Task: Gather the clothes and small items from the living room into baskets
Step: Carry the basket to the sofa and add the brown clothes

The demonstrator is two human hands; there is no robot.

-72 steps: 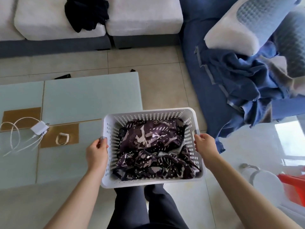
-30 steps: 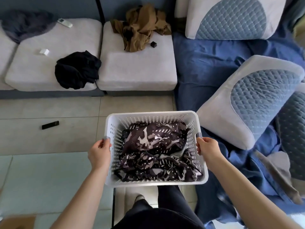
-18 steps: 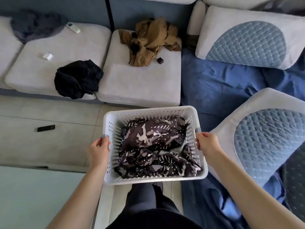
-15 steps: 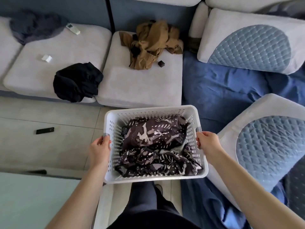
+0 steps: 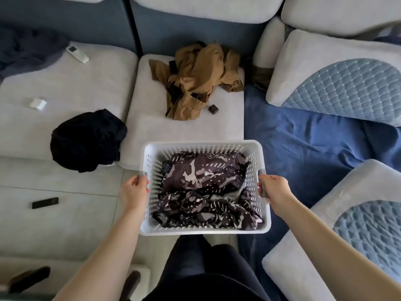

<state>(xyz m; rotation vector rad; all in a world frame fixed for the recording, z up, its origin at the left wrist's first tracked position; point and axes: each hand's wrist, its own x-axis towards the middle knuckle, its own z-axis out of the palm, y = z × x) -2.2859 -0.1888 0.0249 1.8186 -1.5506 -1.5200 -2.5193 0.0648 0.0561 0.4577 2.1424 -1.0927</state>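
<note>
While the left hand (image 5: 135, 192) and right hand (image 5: 275, 190) curled their fingers round the handles of the white basket (image 5: 205, 230) at centre frame, camouflage clothes (image 5: 206, 190) inside, any one-handed reach for the brown jacket (image 5: 198, 79) risked tipping it.

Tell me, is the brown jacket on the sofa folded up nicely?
No. The brown jacket lies crumpled in a heap on the sofa cushion, with bunched folds and a cuff sticking out.
</note>
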